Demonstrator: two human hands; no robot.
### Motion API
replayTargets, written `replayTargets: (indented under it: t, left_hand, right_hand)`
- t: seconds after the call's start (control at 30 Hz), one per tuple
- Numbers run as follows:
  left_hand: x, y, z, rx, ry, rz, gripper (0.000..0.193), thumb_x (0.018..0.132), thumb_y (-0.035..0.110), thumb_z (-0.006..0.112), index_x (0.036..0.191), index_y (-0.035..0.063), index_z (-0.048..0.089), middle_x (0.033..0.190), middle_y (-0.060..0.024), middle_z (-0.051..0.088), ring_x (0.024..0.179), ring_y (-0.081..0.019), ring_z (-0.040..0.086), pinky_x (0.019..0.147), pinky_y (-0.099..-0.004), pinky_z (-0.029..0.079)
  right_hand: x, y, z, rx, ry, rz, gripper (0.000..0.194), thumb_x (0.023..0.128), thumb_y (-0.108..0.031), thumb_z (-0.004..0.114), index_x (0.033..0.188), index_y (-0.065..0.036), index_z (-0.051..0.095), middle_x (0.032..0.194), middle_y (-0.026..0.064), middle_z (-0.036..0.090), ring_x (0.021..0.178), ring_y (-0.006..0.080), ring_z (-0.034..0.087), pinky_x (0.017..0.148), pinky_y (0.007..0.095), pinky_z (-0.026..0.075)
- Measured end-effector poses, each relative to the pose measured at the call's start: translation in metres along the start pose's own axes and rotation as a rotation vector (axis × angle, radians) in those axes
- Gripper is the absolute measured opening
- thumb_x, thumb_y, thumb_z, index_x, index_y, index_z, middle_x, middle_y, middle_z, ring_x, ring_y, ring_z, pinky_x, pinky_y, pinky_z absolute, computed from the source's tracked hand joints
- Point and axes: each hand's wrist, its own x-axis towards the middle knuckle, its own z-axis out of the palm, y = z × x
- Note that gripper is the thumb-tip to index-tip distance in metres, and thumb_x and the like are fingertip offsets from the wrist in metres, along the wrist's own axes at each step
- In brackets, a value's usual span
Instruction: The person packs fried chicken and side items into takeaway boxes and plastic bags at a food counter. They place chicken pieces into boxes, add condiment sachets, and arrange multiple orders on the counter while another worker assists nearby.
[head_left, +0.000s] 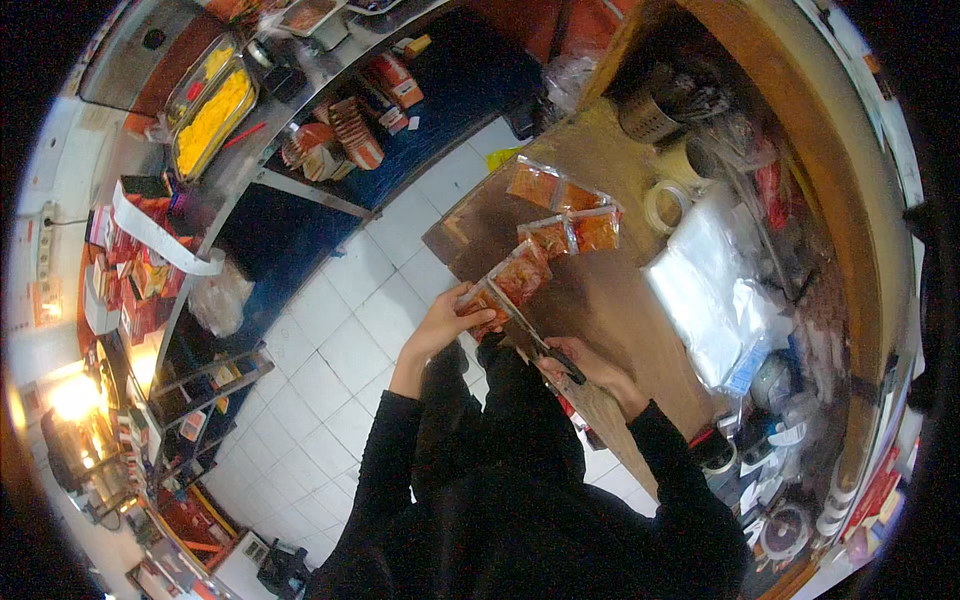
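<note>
My left hand grips the near end of a strip of clear plastic sachets filled with something orange-red. Black-handled scissors are in my right hand, their blades reaching along the seam between two sachets. Whether the blades are parted I cannot tell. The strip's far end lies on the brown wooden table. Beyond it, more joined sachets rest on the table, with another pair farther back.
Right of the sachets lie a roll of tape and a stack of clear plastic bags. A perforated metal utensil holder stands at the back. Across the tiled floor, a counter carries a glass tray of yellow food.
</note>
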Motion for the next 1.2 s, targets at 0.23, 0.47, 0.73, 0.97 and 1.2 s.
replayTargets:
  t: [0.23, 0.47, 0.73, 0.97, 1.2]
  left_hand:
    - [-0.006, 0.013, -0.004, -0.075, -0.037, -0.063, 0.042, 0.084, 0.010, 0.073, 0.117, -0.0057, 0.052, 0.098, -0.0098, 0.068, 0.085, -0.0129, 0.064, 0.071, -0.0249, 0.052]
    - [-0.003, 0.006, -0.007, 0.101, -0.069, -0.010, 0.043, 0.082, 0.020, 0.076, 0.112, -0.0019, 0.054, 0.091, -0.0093, 0.067, 0.080, -0.0124, 0.063, 0.066, -0.0263, 0.051]
    - [0.014, -0.016, -0.015, 0.113, -0.294, -0.020, 0.049, 0.083, 0.022, 0.075, 0.119, -0.0018, 0.053, 0.093, -0.0075, 0.069, 0.075, -0.0124, 0.064, 0.060, -0.0268, 0.052]
    - [0.012, -0.042, -0.023, 0.317, -0.207, 0.087, 0.059, 0.082, 0.026, 0.076, 0.127, 0.0007, 0.049, 0.102, -0.0087, 0.067, 0.088, -0.0130, 0.061, 0.069, -0.0286, 0.052]
    - [-0.070, -0.046, -0.087, -0.017, -0.070, -0.151, 0.041, 0.084, 0.020, 0.074, 0.110, -0.0029, 0.051, 0.090, -0.0101, 0.068, 0.071, -0.0147, 0.066, 0.057, -0.0261, 0.052]
  right_hand:
    - [0.008, -0.001, 0.000, -0.170, 0.087, 0.000, 0.025, 0.088, -0.027, 0.069, 0.086, -0.005, 0.058, 0.061, -0.0036, 0.050, 0.053, 0.0058, 0.047, 0.048, 0.0222, 0.036]
    - [0.016, -0.008, 0.026, -0.045, 0.165, 0.011, 0.024, 0.089, -0.026, 0.068, 0.082, -0.005, 0.060, 0.061, -0.0030, 0.053, 0.048, 0.0049, 0.046, 0.044, 0.0217, 0.035]
    - [0.036, 0.004, 0.011, -0.262, 0.237, -0.147, 0.028, 0.088, -0.031, 0.069, 0.078, -0.005, 0.062, 0.058, -0.0043, 0.052, 0.050, 0.0033, 0.046, 0.045, 0.0209, 0.034]
    - [0.066, -0.008, 0.008, -0.371, 0.364, -0.159, 0.035, 0.091, -0.035, 0.064, 0.075, -0.004, 0.061, 0.066, 0.0024, 0.061, 0.053, 0.0080, 0.052, 0.048, 0.0221, 0.038]
    - [0.086, -0.107, -0.086, 0.003, 0.506, -0.164, 0.037, 0.094, -0.033, 0.059, 0.120, -0.007, 0.053, 0.089, 0.0091, 0.068, 0.077, 0.0132, 0.061, 0.064, 0.0297, 0.049]
